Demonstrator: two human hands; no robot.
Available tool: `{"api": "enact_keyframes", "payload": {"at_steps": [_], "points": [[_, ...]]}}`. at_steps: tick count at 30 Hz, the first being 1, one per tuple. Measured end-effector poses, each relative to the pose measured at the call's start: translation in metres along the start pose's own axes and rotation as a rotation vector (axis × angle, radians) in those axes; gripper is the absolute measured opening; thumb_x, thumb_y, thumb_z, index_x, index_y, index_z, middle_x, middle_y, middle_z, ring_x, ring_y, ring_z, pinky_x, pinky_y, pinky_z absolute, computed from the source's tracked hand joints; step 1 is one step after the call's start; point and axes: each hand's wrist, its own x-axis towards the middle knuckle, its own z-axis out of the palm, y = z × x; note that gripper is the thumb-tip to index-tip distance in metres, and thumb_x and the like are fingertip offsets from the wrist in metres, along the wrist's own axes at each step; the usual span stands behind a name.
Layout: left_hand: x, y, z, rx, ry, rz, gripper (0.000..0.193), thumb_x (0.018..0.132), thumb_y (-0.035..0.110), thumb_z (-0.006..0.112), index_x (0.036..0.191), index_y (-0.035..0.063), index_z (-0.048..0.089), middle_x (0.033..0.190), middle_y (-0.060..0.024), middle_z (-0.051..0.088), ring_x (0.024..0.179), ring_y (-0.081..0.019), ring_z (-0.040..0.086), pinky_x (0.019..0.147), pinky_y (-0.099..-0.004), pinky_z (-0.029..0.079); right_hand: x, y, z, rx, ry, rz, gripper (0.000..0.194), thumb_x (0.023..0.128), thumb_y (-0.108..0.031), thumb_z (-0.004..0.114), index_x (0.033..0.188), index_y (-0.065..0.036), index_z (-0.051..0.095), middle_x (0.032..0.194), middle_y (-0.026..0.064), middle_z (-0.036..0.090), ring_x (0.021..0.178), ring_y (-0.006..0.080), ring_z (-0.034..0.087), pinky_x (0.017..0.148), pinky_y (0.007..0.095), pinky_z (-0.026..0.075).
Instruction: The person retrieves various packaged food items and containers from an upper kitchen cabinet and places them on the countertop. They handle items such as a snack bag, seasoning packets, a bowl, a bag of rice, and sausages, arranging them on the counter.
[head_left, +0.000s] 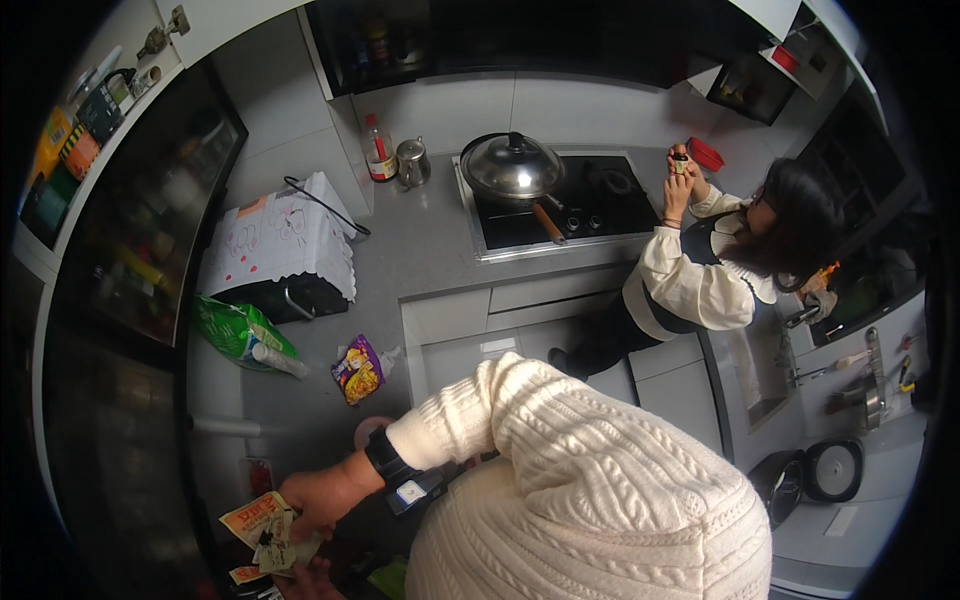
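Note:
My right hand (319, 502), with a black watch on its wrist, reaches to the lower left and grips several small printed packets (274, 536), orange and pale yellow. My left hand (307, 581) is just below, close against the lower packets and partly cut off by the bottom edge; its grip is unclear. A dark box with a white label (412, 493) lies under my right wrist. A small clear pack with red contents (259, 476) is beyond my right hand. A purple snack bag (360, 371) and a green plastic bag (240, 330) lie farther along the grey counter (431, 262).
A lidded wok (514, 169) stands on the hob (600, 195), its wooden handle towards the counter's front edge. Another person (690, 277) stands at the hob holding a small bottle (680, 161). A cloth-covered appliance (277, 247), sauce bottle (380, 154) and metal pot (413, 161) stand on the counter.

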Motion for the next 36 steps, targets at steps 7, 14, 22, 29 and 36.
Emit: {"api": "enact_keyframes", "payload": {"at_steps": [7,14,22,29,36], "points": [[0.020,-0.042,-0.054,0.059,0.042,-0.068,0.038,0.100,0.020,0.059,0.134,0.0041,0.052,0.130,-0.0130,0.056,0.092,-0.0197,0.061,0.088,-0.0379,0.054,0.003,0.002,-0.007,0.017,-0.041,0.054,0.023,0.090,-0.021,0.070,0.103,-0.003,0.069,0.077,0.0050,0.070,0.061,0.0106,0.067,0.051,0.0249,0.053],[0.016,-0.044,-0.046,0.248,-0.033,0.100,0.034,0.097,0.012,0.059,0.129,0.0024,0.051,0.132,-0.0114,0.054,0.113,-0.0255,0.057,0.095,-0.0411,0.048,0.011,0.020,-0.006,-0.121,-0.076,-0.126,0.029,0.083,-0.022,0.080,0.104,-0.003,0.071,0.089,0.0042,0.073,0.081,0.0120,0.067,0.069,0.0303,0.054],[0.000,-0.006,0.023,0.065,0.100,-0.051,0.038,0.098,0.011,0.059,0.133,0.0007,0.047,0.116,-0.0100,0.062,0.093,-0.0157,0.063,0.082,-0.0304,0.054,-0.010,0.033,-0.029,-0.015,-0.024,0.028,0.031,0.093,-0.018,0.070,0.121,-0.005,0.066,0.107,0.0005,0.071,0.091,0.0068,0.064,0.079,0.0254,0.054],[-0.003,-0.010,0.014,0.008,0.186,-0.003,0.027,0.098,0.005,0.058,0.125,0.0008,0.054,0.117,-0.0124,0.063,0.094,-0.0179,0.066,0.084,-0.0324,0.057,-0.053,0.080,-0.109,-0.107,0.456,0.429,0.030,0.092,-0.028,0.072,0.112,-0.005,0.071,0.095,-0.0021,0.070,0.073,0.0049,0.059,0.063,0.0192,0.049],[-0.008,-0.018,0.013,0.121,0.140,-0.018,0.021,0.098,0.006,0.059,0.119,0.0002,0.058,0.110,-0.0085,0.066,0.092,-0.0135,0.066,0.083,-0.0277,0.056,-0.098,0.147,-0.170,-0.222,0.711,0.629,0.032,0.090,-0.026,0.074,0.112,-0.004,0.068,0.095,0.0022,0.070,0.075,0.0122,0.061,0.063,0.0274,0.050]]}}
